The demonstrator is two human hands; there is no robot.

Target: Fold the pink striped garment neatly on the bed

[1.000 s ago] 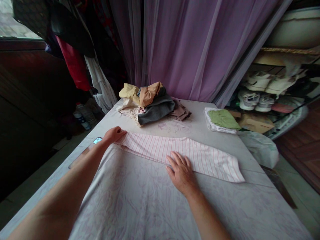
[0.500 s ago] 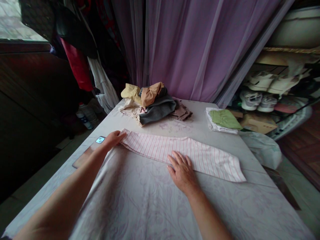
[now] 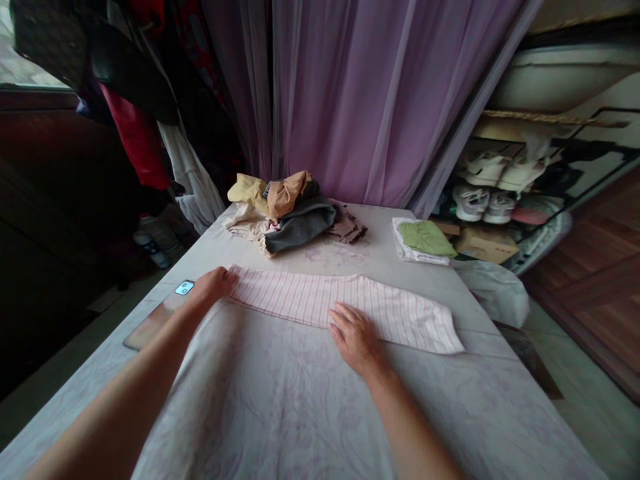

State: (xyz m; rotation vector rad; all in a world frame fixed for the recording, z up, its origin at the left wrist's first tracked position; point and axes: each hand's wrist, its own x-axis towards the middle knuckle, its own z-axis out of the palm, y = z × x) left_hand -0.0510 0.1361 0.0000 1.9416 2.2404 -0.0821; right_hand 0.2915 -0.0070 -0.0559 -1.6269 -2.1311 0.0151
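Pink-and-white striped pants (image 3: 300, 293) lie across the bed-like surface, folded lengthwise into a long strip. At their left end my left hand (image 3: 216, 283) is closed on the edge of the cloth. My right hand (image 3: 356, 337) rests palm down on the lower edge near the middle, fingers stretched out over the fabric and not gripping it. The right end of the pants lies loose. Beside my left forearm is a phone (image 3: 150, 323), partly covered by the arm.
A heap of clothes (image 3: 300, 223) lies at the far edge before a purple curtain (image 3: 340, 100). Folded green and white clothes (image 3: 425, 239) sit at the far right. Shoes (image 3: 485, 200) stand on a rack to the right. Garments (image 3: 135, 140) hang at the left.
The whole view has shifted, so things appear further left. My right hand's fingers are closer together and slightly more bent on the cloth. My left hand keeps hold of the left end.
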